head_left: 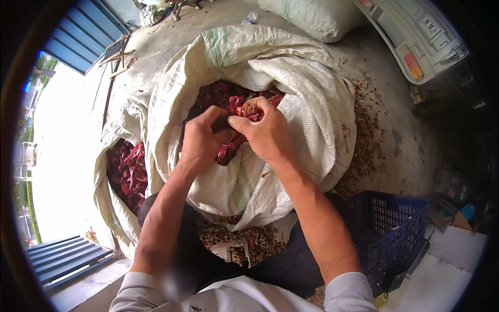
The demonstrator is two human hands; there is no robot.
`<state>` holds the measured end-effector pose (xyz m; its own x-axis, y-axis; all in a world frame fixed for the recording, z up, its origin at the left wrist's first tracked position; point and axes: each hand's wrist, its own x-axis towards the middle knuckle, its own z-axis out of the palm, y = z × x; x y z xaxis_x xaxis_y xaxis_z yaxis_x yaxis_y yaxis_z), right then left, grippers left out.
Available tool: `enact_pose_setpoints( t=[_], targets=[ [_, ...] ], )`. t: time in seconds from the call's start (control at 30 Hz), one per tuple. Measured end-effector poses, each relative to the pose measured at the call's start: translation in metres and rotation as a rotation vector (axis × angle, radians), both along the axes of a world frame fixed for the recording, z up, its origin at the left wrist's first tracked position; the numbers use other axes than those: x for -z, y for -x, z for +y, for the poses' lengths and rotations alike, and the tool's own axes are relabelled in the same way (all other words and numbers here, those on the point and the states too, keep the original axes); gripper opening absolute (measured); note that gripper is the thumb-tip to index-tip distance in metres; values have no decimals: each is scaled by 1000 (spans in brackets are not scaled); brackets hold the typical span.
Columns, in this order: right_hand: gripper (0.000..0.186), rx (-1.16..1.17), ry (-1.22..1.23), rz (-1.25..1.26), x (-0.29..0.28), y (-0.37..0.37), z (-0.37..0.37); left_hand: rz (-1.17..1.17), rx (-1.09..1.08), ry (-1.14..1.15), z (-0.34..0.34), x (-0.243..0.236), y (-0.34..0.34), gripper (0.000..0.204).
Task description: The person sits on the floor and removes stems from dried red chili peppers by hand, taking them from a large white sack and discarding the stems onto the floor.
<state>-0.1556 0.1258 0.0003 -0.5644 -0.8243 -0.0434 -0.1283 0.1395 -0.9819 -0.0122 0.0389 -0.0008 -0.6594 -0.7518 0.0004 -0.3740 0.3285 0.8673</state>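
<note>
My left hand (pixel 205 135) and my right hand (pixel 265 132) meet at the middle of the view, both closed on wrinkled dark red dried chillies (pixel 247 110), thumbs close together. Another red pod (pixel 226 152) hangs beneath the fingers. Behind them, a large white woven sack (pixel 322 119) with green stripes lies open with its rim rolled back, holding more dried chillies (pixel 213 91). A second sack (pixel 104 192) at the left also holds red chillies (pixel 127 171).
A blue plastic crate (pixel 390 218) stands lower right, beside pale boards (pixel 457 249). A white machine (pixel 416 36) is upper right, a full white sack (pixel 306 15) at the back. Plant debris (pixel 369 135) litters the floor. A bright doorway with blue slatted panels (pixel 78 31) is left.
</note>
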Motion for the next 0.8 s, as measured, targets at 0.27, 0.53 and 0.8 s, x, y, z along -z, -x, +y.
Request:
enact_pose_setpoints(
  t=[0.27, 0.53, 0.8],
  targets=[
    [25, 8, 215, 144, 3, -8, -6, 437, 43, -628, -17, 1, -7, 32],
    [32, -85, 357, -79, 10, -11, -12, 463, 68, -530, -7, -7, -7, 42],
    [70, -215, 503, -343, 3, -21, -2, 334, 234, -136, 15, -7, 0, 94]
  ],
)
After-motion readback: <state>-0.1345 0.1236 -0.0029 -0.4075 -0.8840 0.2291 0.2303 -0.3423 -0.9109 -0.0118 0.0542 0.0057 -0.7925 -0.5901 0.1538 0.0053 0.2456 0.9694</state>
